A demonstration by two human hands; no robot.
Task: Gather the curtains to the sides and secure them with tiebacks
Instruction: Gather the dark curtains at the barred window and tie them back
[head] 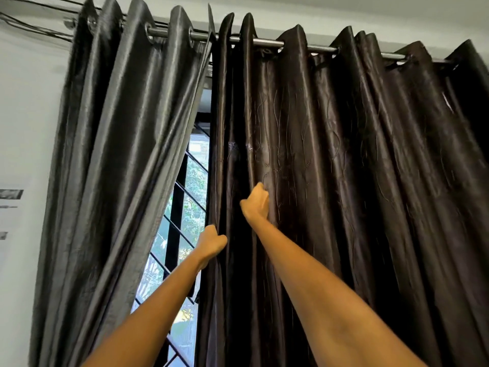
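Curtains, two panels on a metal rod (267,43) across the top of the frame. Grey curtain (113,154), upper left: glossy satin, deep rounded folds, metal eyelets. Dark brown curtain (357,160), centre to right: sheeny, faint wavy embossed lines. Left hand (211,241), lower centre, fingers curled round the brown panel's leading edge. Right hand (255,202), just above, fingers pinching a fold. Narrow gap between panels shows window (185,207) with black diagonal grille.

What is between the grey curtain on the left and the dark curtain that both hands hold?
In the head view, a gap shows the window with its dark diagonal grille, greenery outside. The grey curtain and dark curtain stay apart there.
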